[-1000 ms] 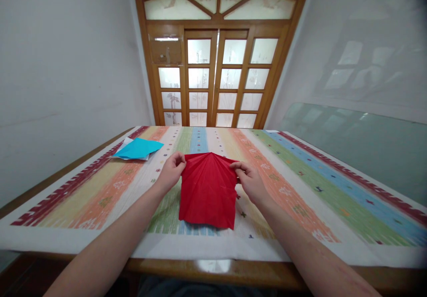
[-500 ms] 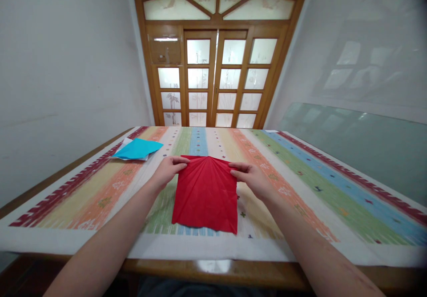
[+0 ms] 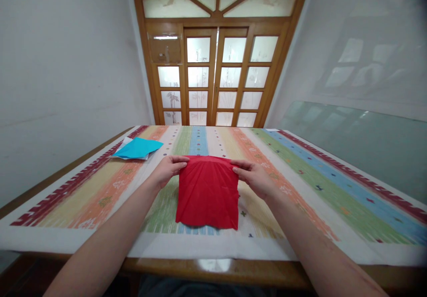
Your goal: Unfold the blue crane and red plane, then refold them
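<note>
left hand [image 3: 167,171] and right hand [image 3: 255,178] pinched the far corners of the red cloth [image 3: 207,194], at 10 and 2 o'clock. it lay mid-table on the striped tablecloth [image 3: 300,186], blue paper [image 3: 138,148] away at 10 o'clock.

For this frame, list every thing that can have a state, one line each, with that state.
red paper: creased, far edge lifted, near edge on the cloth
left hand: pinching the paper's far left corner
right hand: pinching its far right corner
blue paper: lying flat on white sheets
doors: closed
tablecloth: spread flat
</note>
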Motion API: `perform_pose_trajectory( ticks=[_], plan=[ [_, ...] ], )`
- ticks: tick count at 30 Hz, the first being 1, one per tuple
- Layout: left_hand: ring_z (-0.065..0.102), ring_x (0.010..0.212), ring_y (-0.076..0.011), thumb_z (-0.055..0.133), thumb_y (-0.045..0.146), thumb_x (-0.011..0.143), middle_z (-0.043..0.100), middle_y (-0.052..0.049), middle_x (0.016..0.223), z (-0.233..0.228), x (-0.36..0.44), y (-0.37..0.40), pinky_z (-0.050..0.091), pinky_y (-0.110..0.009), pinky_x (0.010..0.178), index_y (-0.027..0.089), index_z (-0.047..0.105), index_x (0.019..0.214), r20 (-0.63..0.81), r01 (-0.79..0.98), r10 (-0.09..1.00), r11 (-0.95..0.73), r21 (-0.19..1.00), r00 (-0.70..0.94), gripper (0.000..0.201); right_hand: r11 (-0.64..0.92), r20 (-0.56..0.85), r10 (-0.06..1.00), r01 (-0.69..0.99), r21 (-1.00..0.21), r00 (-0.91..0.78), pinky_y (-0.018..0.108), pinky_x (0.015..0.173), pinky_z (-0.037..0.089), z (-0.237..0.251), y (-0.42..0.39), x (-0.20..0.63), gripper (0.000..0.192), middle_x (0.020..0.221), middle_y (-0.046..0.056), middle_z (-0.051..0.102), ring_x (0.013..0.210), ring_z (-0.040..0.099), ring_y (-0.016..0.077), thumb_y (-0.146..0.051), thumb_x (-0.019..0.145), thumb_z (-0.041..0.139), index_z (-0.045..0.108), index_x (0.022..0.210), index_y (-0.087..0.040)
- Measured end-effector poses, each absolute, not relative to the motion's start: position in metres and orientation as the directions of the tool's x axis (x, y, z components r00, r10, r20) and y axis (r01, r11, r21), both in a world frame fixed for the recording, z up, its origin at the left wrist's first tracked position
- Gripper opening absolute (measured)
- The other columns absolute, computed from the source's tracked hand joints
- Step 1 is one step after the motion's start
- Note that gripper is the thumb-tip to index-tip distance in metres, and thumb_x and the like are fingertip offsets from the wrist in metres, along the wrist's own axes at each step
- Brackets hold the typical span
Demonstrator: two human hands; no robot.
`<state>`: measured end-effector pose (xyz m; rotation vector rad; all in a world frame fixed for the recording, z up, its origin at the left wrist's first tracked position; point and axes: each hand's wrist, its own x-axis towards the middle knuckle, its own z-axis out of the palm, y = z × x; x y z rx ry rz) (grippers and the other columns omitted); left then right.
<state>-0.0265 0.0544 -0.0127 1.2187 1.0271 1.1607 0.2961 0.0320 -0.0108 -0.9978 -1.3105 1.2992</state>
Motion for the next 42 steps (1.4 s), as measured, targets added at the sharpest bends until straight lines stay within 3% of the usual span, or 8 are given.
perform_pose_trajectory(
  ticks=[6,11,17,31,34,37,39,42],
  plan=[
    [0.067,0.088,-0.0187,0.087,0.019,0.060,0.074,-0.010,0.108,-0.016,-0.022,0.054,0.050,-0.030,0.078,0.017,0.075,0.114,0.058,-0.159,0.980,-0.028,0.987,0.190,0.055,0.123,0.158,0.965,-0.174,-0.977,-0.208,0.034,0.080,0.054,-0.014,0.030,0.291,0.045,0.111,0.007,0.075,0.094,0.068,0.0207,-0.032,0.072,0.084,0.073,0.116,-0.026],
    [0.066,0.092,-0.0186,0.086,0.018,0.063,0.073,-0.009,0.114,-0.021,-0.022,0.057,0.050,-0.030,0.081,0.018,0.074,0.114,0.108,-0.161,0.977,-0.078,0.984,0.186,0.053,0.180,0.198,0.944,-0.089,-0.980,-0.264,0.032,0.074,0.054,-0.019,0.031,0.289,0.055,0.115,0.006,0.074,0.092,0.068,0.0200,-0.031,0.072,0.084,0.069,0.125,-0.027],
    [0.066,0.084,-0.0168,0.085,0.022,0.064,0.075,-0.008,0.098,-0.023,-0.022,0.059,0.050,-0.029,0.078,0.016,0.078,0.097,0.052,-0.111,0.990,-0.037,0.993,0.134,0.035,0.178,0.181,0.965,-0.034,-0.984,-0.192,0.036,0.082,0.053,-0.026,0.038,0.294,0.046,0.108,0.007,0.077,0.093,0.070,0.0213,-0.034,0.074,0.083,0.073,0.118,-0.024],
    [0.067,0.083,-0.0167,0.083,0.017,0.069,0.075,-0.013,0.101,0.001,-0.033,0.050,0.051,-0.024,0.068,0.010,0.076,0.103,-0.121,-0.117,0.968,0.149,0.982,0.219,0.035,0.111,0.097,0.977,0.060,-0.992,-0.191,0.032,0.076,0.053,-0.019,0.037,0.295,0.035,0.090,0.007,0.079,0.078,0.069,0.0181,-0.035,0.070,0.083,0.078,0.099,-0.017],
    [0.068,0.086,-0.0163,0.084,0.016,0.070,0.073,-0.012,0.108,-0.004,-0.028,0.050,0.052,-0.024,0.071,0.013,0.069,0.120,-0.053,-0.170,0.979,0.087,0.982,0.197,0.052,0.106,0.103,0.981,0.012,-0.994,-0.163,0.032,0.078,0.055,-0.024,0.039,0.294,0.037,0.094,0.007,0.079,0.080,0.071,0.0185,-0.034,0.071,0.083,0.077,0.103,-0.018],
    [0.068,0.086,-0.0160,0.084,0.020,0.073,0.071,-0.010,0.110,-0.013,-0.024,0.053,0.052,-0.025,0.071,0.021,0.044,0.148,0.002,-0.221,0.985,0.037,0.975,0.172,0.086,0.109,0.112,0.986,-0.035,-0.993,-0.121,0.033,0.077,0.057,-0.027,0.041,0.292,0.044,0.093,0.007,0.079,0.081,0.072,0.0195,-0.034,0.073,0.082,0.073,0.113,-0.018],
    [0.068,0.080,-0.0148,0.084,0.021,0.074,0.071,-0.009,0.106,-0.021,-0.022,0.054,0.051,-0.025,0.067,0.022,0.028,0.157,-0.048,-0.238,0.987,0.085,0.968,0.155,0.100,0.111,0.117,0.990,-0.075,-0.991,-0.074,0.033,0.076,0.058,-0.028,0.041,0.290,0.052,0.091,0.007,0.079,0.081,0.073,0.0199,-0.033,0.075,0.081,0.068,0.123,-0.018],
    [0.066,0.072,-0.0132,0.084,0.020,0.072,0.071,-0.010,0.103,-0.032,-0.018,0.055,0.049,-0.024,0.064,0.019,0.024,0.158,-0.191,-0.230,0.956,0.242,0.943,0.222,0.105,0.095,0.097,0.995,-0.141,-0.985,-0.011,0.031,0.071,0.058,-0.033,0.041,0.288,0.067,0.091,0.005,0.079,0.078,0.073,0.0189,-0.030,0.076,0.080,0.057,0.138,-0.019]
  ],
)
